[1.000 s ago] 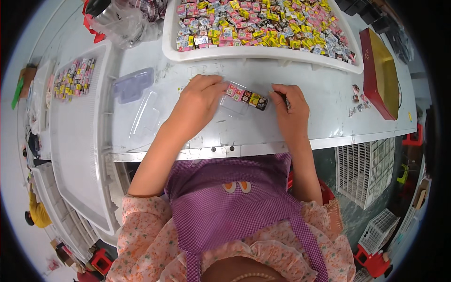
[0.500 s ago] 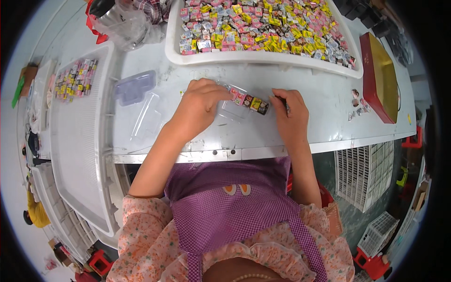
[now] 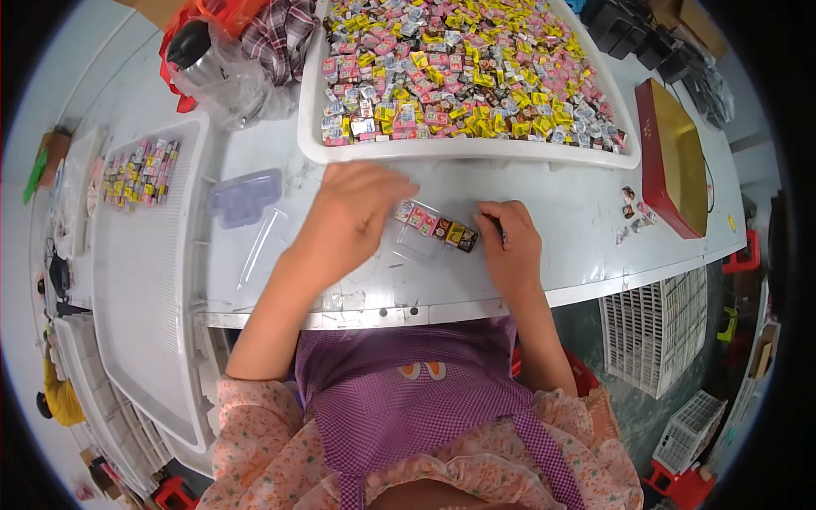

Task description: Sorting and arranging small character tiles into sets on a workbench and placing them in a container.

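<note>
On the table in front of me lies a clear plastic blister tray (image 3: pixel 415 248). Along it runs a row of tiny printed boxes (image 3: pixel 436 226), white, pink, dark brown and yellow-black. My left hand (image 3: pixel 355 217) hovers at the row's left end, its fingers stretched rightward, slightly smeared and holding nothing visible. At the row's other end rests my right hand (image 3: pixel 514 246), with thumb and fingers closed together. A dark bit shows between them, too hidden to name.
Beyond my hands stands a large white tray (image 3: pixel 476 153) heaped with similar boxes. To the left are a purple-tinted plastic shell (image 3: pixel 245 197), a clear lid (image 3: pixel 262 248) and a white mesh tray (image 3: pixel 140 280) with a cluster of boxes. A red-gold tin (image 3: pixel 671 161) sits right.
My left hand has come off the row, and a white box now shows at its left end. My right hand stays by the other end. The whole view has shifted with my head.
</note>
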### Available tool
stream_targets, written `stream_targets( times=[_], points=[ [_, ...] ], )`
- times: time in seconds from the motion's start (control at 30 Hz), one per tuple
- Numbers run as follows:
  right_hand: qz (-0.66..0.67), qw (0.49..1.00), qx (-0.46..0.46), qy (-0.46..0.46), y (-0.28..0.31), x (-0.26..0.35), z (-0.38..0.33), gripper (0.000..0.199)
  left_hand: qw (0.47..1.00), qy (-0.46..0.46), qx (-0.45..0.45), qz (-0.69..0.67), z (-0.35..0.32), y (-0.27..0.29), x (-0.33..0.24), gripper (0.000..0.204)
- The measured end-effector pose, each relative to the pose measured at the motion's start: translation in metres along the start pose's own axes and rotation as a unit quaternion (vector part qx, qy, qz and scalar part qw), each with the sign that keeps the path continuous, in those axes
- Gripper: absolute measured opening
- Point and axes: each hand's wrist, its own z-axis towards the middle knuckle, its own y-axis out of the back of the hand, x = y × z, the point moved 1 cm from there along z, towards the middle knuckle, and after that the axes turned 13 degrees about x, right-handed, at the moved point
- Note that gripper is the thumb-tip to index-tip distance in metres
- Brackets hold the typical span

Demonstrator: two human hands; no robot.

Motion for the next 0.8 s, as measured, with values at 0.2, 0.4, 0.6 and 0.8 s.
stream_targets(
  times=[0.2, 0.4, 0.6, 0.8],
  points=[
    [-0.008, 1.000, -0.008, 0.007, 0.001, 0.001, 0.001, 0.013, 0.999, -0.026, -0.037, 0.030, 0.075, 0.009, 0.016, 0.016],
    [-0.007, 1.000, -0.008, 0.017, 0.000, 0.001, 0.001, 0.012, 0.991, 0.001, 0.036, 0.131, 0.134, -0.033, 0.052, 0.012],
    [-0.014, 1.000, -0.007, 0.012, 0.000, -0.001, 0.003, 0.011, 0.983, 0.078, 0.097, 0.138, 0.147, -0.036, 0.055, 0.011],
    [-0.023, 0.999, -0.004, 0.024, 0.001, -0.003, 0.000, 0.011, 0.979, 0.129, 0.110, 0.115, 0.151, -0.029, 0.046, 0.019]
  ],
)
